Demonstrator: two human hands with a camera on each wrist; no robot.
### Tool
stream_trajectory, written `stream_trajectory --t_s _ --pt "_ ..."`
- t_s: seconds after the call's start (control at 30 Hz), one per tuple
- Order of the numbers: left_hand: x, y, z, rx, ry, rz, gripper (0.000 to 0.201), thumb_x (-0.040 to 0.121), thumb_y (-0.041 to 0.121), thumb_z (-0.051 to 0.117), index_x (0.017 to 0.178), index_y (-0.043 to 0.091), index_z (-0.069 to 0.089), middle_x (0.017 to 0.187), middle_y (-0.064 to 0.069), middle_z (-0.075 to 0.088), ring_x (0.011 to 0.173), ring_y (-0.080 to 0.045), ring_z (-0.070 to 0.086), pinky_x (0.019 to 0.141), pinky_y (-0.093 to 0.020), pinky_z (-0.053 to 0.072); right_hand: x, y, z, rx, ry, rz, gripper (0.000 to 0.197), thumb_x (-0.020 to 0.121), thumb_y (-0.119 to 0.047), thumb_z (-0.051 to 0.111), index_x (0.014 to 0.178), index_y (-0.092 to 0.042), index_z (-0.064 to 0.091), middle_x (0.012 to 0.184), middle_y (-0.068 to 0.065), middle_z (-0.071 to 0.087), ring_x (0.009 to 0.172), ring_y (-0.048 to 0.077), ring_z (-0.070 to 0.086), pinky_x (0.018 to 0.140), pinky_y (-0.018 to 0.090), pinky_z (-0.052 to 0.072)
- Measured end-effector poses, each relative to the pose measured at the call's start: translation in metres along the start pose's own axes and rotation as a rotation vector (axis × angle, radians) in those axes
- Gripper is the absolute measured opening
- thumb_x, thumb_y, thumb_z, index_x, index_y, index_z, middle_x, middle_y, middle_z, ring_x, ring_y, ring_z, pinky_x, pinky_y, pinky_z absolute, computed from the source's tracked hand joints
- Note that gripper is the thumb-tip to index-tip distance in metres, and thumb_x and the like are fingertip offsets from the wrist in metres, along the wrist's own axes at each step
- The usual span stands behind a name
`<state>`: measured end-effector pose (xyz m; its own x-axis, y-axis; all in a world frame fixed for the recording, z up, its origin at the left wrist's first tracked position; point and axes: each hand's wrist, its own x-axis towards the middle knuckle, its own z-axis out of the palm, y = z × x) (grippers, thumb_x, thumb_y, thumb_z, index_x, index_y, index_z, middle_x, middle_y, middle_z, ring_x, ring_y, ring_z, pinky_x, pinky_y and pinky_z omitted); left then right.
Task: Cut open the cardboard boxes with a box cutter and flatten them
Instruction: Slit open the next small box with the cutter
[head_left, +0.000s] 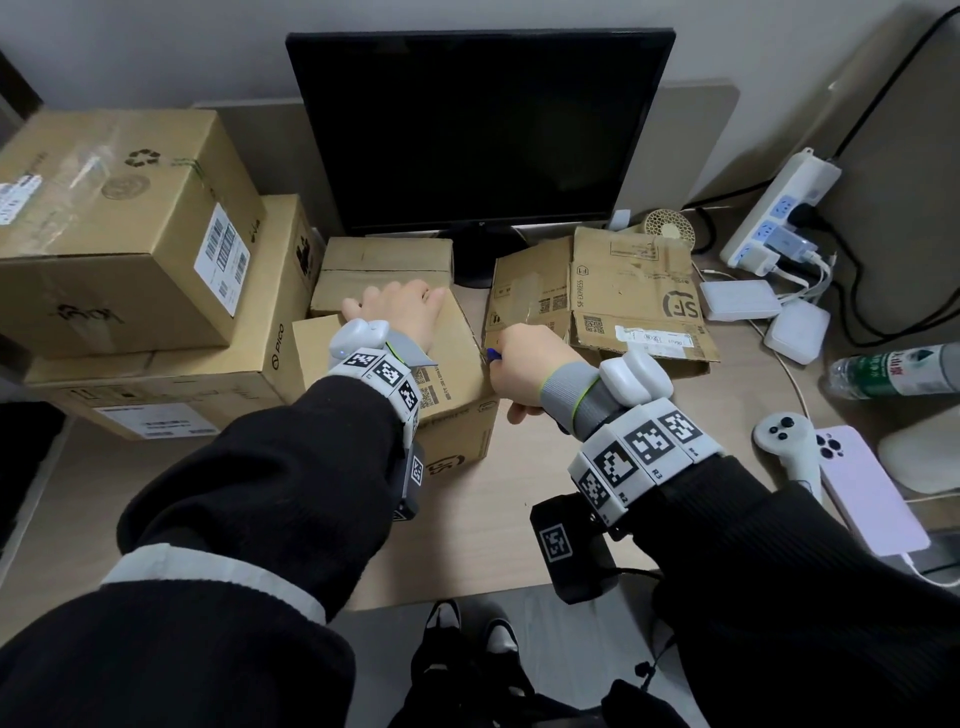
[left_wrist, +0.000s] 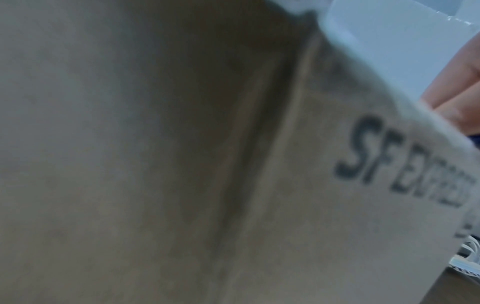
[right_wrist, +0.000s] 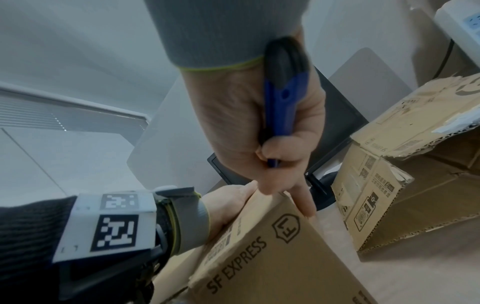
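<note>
A small SF Express cardboard box (head_left: 457, 384) stands on the desk in front of me. My left hand (head_left: 402, 306) lies flat on its top, fingers spread, pressing it down. My right hand (head_left: 524, 364) grips a blue box cutter (head_left: 492, 355) at the box's upper right edge. In the right wrist view the box cutter (right_wrist: 283, 102) runs through the fist, and the forefinger (right_wrist: 303, 201) stretches down onto the box (right_wrist: 272, 257) corner; the blade is hidden. The left wrist view shows only blurred cardboard (left_wrist: 285, 185) with SF EXPRESS print.
Opened, torn cardboard (head_left: 597, 296) lies right of the box. Two large boxes (head_left: 130, 234) are stacked at the left, another small box (head_left: 384, 265) behind. A monitor (head_left: 478, 130) stands at the back. A power strip (head_left: 779, 208), water bottle (head_left: 893, 369), controller (head_left: 784, 441) and phone (head_left: 867, 488) fill the right side.
</note>
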<state>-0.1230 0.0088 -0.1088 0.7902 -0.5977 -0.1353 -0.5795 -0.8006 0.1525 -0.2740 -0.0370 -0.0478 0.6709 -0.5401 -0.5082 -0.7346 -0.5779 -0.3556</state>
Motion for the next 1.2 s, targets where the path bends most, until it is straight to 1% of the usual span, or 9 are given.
stream_trajectory --t_s 0.13,0.27,0.33,0.5,0.63,0.8,1.0,1.1,1.2 --pt "-0.001 0.000 -0.001 0.021 0.006 0.014 0.039 0.097 0.037 0.024 0.103 0.023 0.059 0.090 -0.003 0.053 0.086 -0.026 0.039 0.077 -0.041 0.023 -0.003 0.007 0.003 0.092 -0.035 0.002 0.020 0.093 -0.003 0.033 0.082 -0.003 0.049 0.057 0.013 0.062 0.044 0.022 0.058 0.044 0.024 0.042" --pt "-0.002 0.000 -0.003 0.031 0.007 0.029 0.037 0.098 0.035 0.024 0.106 0.023 0.058 0.094 -0.004 0.054 0.088 -0.026 0.039 0.077 -0.041 0.024 -0.004 0.022 0.003 0.245 -0.074 -0.042 0.025 0.092 -0.005 0.032 0.090 0.001 0.056 0.091 0.016 0.072 0.041 0.017 0.058 0.039 0.020 0.040" --pt "-0.003 -0.002 -0.002 0.037 0.010 0.037 0.037 0.097 0.035 0.024 0.107 0.023 0.057 0.101 -0.005 0.058 0.089 -0.026 0.039 0.077 -0.042 0.024 -0.004 0.029 0.004 0.350 -0.075 -0.052 0.028 0.092 -0.007 0.034 0.100 0.001 0.059 0.093 0.011 0.073 0.039 0.013 0.056 0.038 0.018 0.039" --pt "-0.007 -0.005 -0.002 -0.016 -0.015 0.055 0.071 0.080 0.079 0.024 0.115 0.027 0.056 0.116 0.001 0.058 0.108 -0.027 0.046 0.084 -0.046 0.026 -0.005 0.037 0.001 0.450 -0.169 -0.074 0.027 0.092 -0.010 0.039 0.109 -0.004 0.058 0.085 0.007 0.074 0.038 0.015 0.047 0.038 0.019 0.034" --pt "-0.014 -0.011 -0.002 0.017 0.016 0.104 0.083 0.059 0.096 0.031 0.102 0.030 0.058 0.105 0.005 0.060 0.102 -0.024 0.050 0.077 -0.040 0.023 -0.006 0.041 -0.009 0.642 -0.255 -0.116 0.018 0.095 -0.012 0.041 0.094 -0.008 0.059 0.071 0.014 0.063 0.037 0.015 0.039 0.037 0.019 0.028" --pt "-0.026 -0.016 -0.001 -0.001 0.052 0.153 0.052 0.064 0.074 0.048 0.094 0.034 0.061 0.098 0.011 0.061 0.096 -0.020 0.050 0.077 -0.037 0.024 0.015 0.035 -0.004 0.749 0.060 -0.051 0.016 0.097 -0.013 0.036 0.095 -0.010 0.051 0.068 0.008 0.062 0.035 0.011 0.045 0.036 0.014 0.028" --pt "-0.040 -0.033 -0.014 -0.292 0.064 0.226 0.036 0.057 0.061 0.054 0.079 0.034 0.058 0.090 0.017 0.057 0.096 -0.011 0.049 0.086 -0.034 0.028 0.056 0.031 0.055 0.736 -0.025 0.124 0.024 0.097 -0.018 0.028 0.112 -0.008 0.044 0.109 0.013 0.059 0.083 0.031 0.070 0.047 0.024 0.039" --pt "-0.038 -0.041 -0.020 -0.623 0.069 0.226 0.027 0.051 0.057 0.055 0.069 0.036 0.054 0.080 0.019 0.057 0.087 -0.010 0.053 0.085 -0.029 0.038 0.066 0.036 0.059 0.556 0.055 0.226 0.019 0.093 -0.015 0.033 0.100 -0.003 0.046 0.102 0.017 0.058 0.087 0.032 0.063 0.070 0.036 0.047" --pt "-0.035 -0.047 -0.021 -0.832 0.096 0.220 0.028 0.050 0.053 0.052 0.069 0.033 0.056 0.072 0.016 0.056 0.071 -0.001 0.051 0.070 -0.016 0.041 0.072 0.046 0.051 0.432 0.051 0.287 0.022 0.097 -0.014 0.034 0.082 -0.001 0.046 0.084 0.015 0.053 0.086 0.033 0.057 0.073 0.033 0.042"
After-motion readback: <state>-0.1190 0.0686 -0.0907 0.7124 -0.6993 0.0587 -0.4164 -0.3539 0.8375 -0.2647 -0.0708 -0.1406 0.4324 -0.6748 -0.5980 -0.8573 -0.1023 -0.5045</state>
